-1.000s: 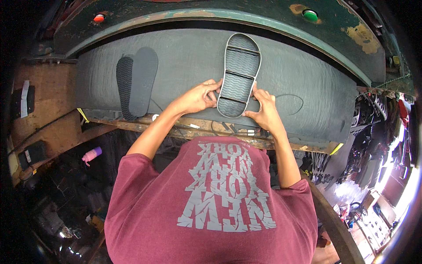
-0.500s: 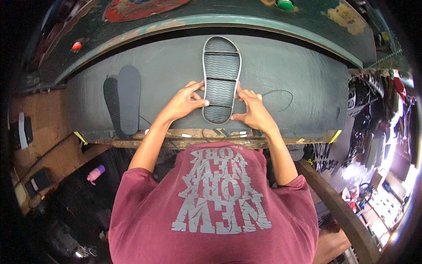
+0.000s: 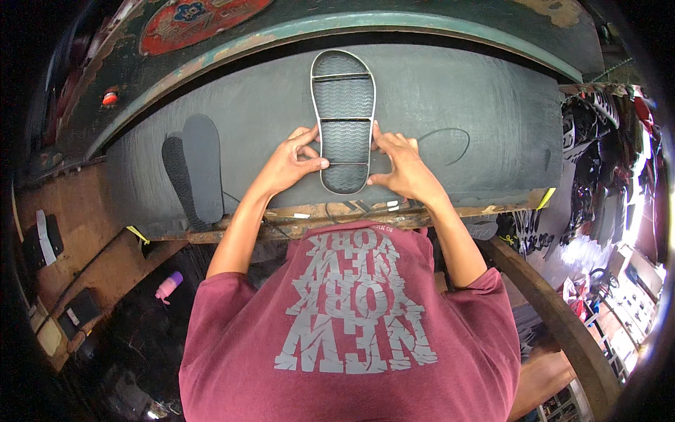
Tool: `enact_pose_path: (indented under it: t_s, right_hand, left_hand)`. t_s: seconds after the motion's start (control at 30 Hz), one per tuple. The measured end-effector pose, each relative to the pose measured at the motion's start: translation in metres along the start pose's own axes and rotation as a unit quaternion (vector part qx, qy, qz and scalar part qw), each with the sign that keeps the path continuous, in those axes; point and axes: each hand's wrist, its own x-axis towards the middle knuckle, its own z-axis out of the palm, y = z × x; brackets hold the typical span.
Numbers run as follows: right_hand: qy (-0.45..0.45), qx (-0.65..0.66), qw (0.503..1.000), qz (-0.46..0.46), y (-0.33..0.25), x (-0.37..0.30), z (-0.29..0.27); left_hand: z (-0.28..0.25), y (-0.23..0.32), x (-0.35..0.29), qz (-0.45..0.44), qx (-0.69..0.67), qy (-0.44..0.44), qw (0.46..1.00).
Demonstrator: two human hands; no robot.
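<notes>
The long, sole-shaped piece (image 3: 344,119), with a narrow pale rim and three dark crossbars over wavy grey ribbing, lies on the wide dark-grey table (image 3: 267,91), its narrower end toward the person. Whether the ribbing belongs to it or lies beneath, I cannot tell. The left hand (image 3: 294,160) and right hand (image 3: 402,165) pinch it between them — thumb and fingers set apart along each edge, on its lower half.

The rim and bars look stiff, perhaps metal, so it should keep its shape under side pressure and be heavier than bare rubber. The ribbing probably gives softly. Best held by both long sides near the waist — the thin rim may be sharp or slip if pinched at one end only.
</notes>
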Motion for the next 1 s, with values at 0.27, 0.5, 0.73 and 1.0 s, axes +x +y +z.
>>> enact_pose_path:
  t_s: [0.27, 0.5, 0.73, 1.0]
  right_hand:
    - [0.028, -0.019, 0.999, -0.022, 0.002, 0.000, 0.005]
    - [0.036, -0.041, 0.998, -0.022, 0.001, -0.001, 0.005]
    - [0.032, -0.012, 0.999, -0.028, 0.000, -0.001, 0.001]
    - [0.153, 0.092, 0.983, -0.041, -0.006, -0.001, -0.056]
  left_hand:
    - [-0.012, -0.014, 0.004, 0.038, -0.040, -0.046, 0.997]
    - [-0.012, -0.018, 0.006, 0.051, -0.044, -0.056, 0.996]
    - [-0.013, -0.017, 0.005, 0.055, -0.025, -0.055, 0.997]
    - [-0.069, 0.004, -0.034, 0.113, -0.042, 0.092, 0.988]
